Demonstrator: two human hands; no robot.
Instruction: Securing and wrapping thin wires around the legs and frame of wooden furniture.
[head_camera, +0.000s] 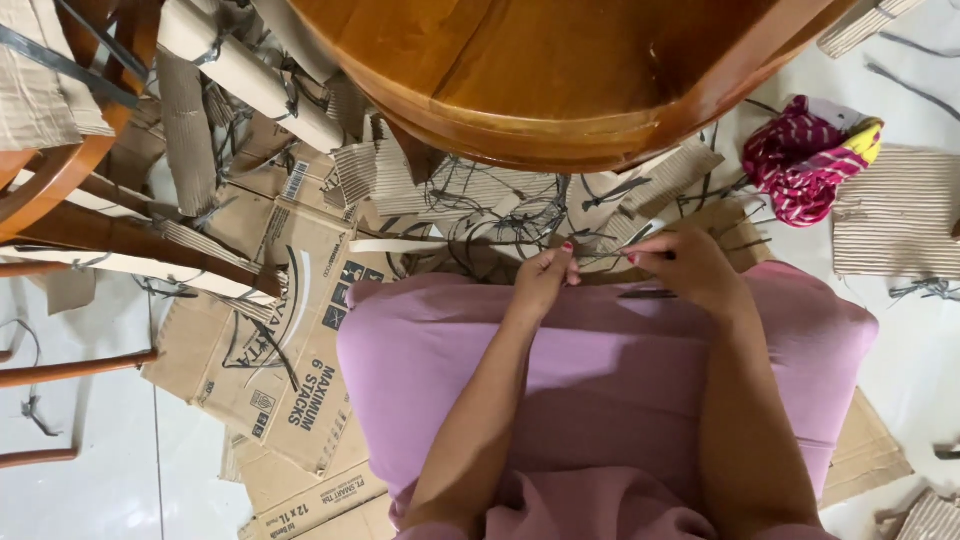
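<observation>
My left hand (545, 275) is closed with its fingertips pinching a thin dark strip (600, 258) just in front of my knees. My right hand (685, 265) pinches the same strip from the right side, and a slim dark piece (645, 294) lies under it on my lap. Both hands hover over a tangle of thin dark strips (500, 215) and pieces of corrugated cardboard (400, 180) on the floor. I sit with a pink-lilac garment (600, 370) over my legs.
A round wooden table (560, 70) overhangs the pile ahead. Flattened cardboard boxes (270, 350) lie on the white tiled floor at left, beside wooden chair legs (70, 370). A pink, white and yellow cloth (810, 155) and a corrugated sheet (895, 215) lie at right.
</observation>
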